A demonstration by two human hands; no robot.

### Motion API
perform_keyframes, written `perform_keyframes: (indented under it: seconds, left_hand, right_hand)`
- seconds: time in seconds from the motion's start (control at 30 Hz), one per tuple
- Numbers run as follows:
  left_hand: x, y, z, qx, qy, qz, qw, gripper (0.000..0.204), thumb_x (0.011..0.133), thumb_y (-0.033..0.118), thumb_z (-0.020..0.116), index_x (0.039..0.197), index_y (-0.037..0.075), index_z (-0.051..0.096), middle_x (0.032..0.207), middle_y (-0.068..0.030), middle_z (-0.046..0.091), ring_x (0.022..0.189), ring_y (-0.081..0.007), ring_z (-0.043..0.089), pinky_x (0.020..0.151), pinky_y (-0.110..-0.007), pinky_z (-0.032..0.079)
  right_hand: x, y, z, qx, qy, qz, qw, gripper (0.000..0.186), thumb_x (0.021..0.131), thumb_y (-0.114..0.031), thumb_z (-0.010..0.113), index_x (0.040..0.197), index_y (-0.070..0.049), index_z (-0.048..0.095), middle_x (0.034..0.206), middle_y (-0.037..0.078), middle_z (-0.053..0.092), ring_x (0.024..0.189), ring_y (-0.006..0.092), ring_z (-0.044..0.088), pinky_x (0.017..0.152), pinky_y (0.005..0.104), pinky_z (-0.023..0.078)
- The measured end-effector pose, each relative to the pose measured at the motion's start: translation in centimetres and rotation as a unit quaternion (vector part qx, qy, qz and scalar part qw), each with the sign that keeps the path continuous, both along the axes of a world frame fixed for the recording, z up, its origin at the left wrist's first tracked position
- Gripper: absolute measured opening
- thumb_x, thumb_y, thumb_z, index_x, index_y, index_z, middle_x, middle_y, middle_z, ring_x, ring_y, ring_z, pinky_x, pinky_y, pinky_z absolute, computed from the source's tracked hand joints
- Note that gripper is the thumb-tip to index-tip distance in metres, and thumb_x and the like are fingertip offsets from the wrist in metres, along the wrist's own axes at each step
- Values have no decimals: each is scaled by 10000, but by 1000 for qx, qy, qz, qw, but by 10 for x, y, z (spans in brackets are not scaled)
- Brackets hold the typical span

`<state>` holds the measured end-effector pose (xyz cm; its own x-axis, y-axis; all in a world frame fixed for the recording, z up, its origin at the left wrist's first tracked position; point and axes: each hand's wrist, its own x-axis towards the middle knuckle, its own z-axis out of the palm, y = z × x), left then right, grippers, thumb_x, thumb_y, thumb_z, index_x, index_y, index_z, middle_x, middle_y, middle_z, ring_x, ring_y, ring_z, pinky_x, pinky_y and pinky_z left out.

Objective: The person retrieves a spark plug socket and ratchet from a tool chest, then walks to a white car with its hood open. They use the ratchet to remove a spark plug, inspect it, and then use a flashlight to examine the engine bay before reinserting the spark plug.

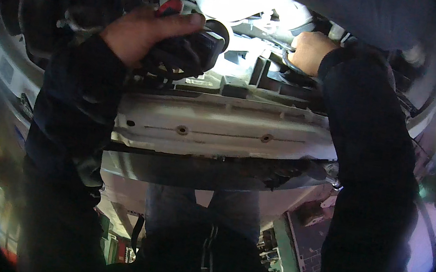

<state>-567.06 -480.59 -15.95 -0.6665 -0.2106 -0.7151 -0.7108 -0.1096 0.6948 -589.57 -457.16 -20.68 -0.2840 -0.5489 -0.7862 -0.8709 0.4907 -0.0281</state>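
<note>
My left hand (146,33) reaches into a car's engine bay, its fingers wrapped round a bulky black hand lamp (199,51). The thumb lies along the top of the lamp, and a red part (170,7) shows just behind it. Bright light falls on the parts ahead of the lamp. To the right, my right hand (309,51) is closed, with a thin dark cable or hose (288,60) running out beside its fingers. What else sits inside that fist is hidden. Between the hands are a pale rounded engine part (236,1) and a small dark box (234,86).
A pale front crossbeam (225,126) with round holes spans the near side of the bay. Closer to me is the car's front bumper (207,176), with my legs below it. Fender edges (9,73) curve along the sides. A dark panel overhangs the top.
</note>
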Motion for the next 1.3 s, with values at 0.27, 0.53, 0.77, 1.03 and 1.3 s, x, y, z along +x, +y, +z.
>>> perform_keyframes:
  seconds: [0.27, 0.53, 0.77, 1.03, 1.3]
  left_hand:
    - [-8, -4, -10, 17, 12, -45, 999, 544, 883, 524, 727, 1101, 28, 676, 1002, -82, 694, 946, -168, 631, 888, -309, 467]
    - [-16, -3, -3, 16, 32, -95, 995, 498, 887, 522, 721, 1031, 45, 689, 953, -62, 690, 907, -142, 615, 859, -298, 457]
    - [-14, -5, -7, 12, 48, -77, 996, 460, 885, 501, 730, 1016, 60, 704, 907, -43, 703, 880, -130, 640, 855, -289, 463]
    - [-12, -9, -8, 73, 49, -23, 996, 465, 867, 439, 774, 1085, 39, 683, 927, -58, 702, 909, -147, 660, 862, -286, 497]
    - [-17, -9, -6, 45, 26, -48, 997, 605, 836, 466, 803, 1175, -6, 633, 1014, -89, 687, 960, -163, 654, 891, -292, 492]
  right_hand:
    - [-15, 5, -66, 6, -26, 130, 991, 367, 917, -322, 587, 988, -2, 753, 988, 215, 730, 926, 366, 702, 846, 437, 554]
    - [-10, 8, -100, 26, 14, 225, 974, 295, 942, -236, 555, 983, -39, 770, 974, 174, 740, 944, 322, 704, 856, 402, 559]
    - [-3, 5, -118, 25, 39, 274, 961, 271, 917, -190, 562, 926, -55, 796, 924, 142, 760, 861, 287, 726, 809, 384, 573]
    - [3, 0, -131, 27, 54, 218, 974, 283, 921, -192, 551, 950, -57, 798, 961, 150, 763, 879, 283, 736, 809, 384, 580]
    - [6, -15, -108, 62, 3, 192, 979, 303, 939, -176, 528, 1009, -36, 788, 1004, 166, 756, 912, 308, 729, 849, 382, 575]
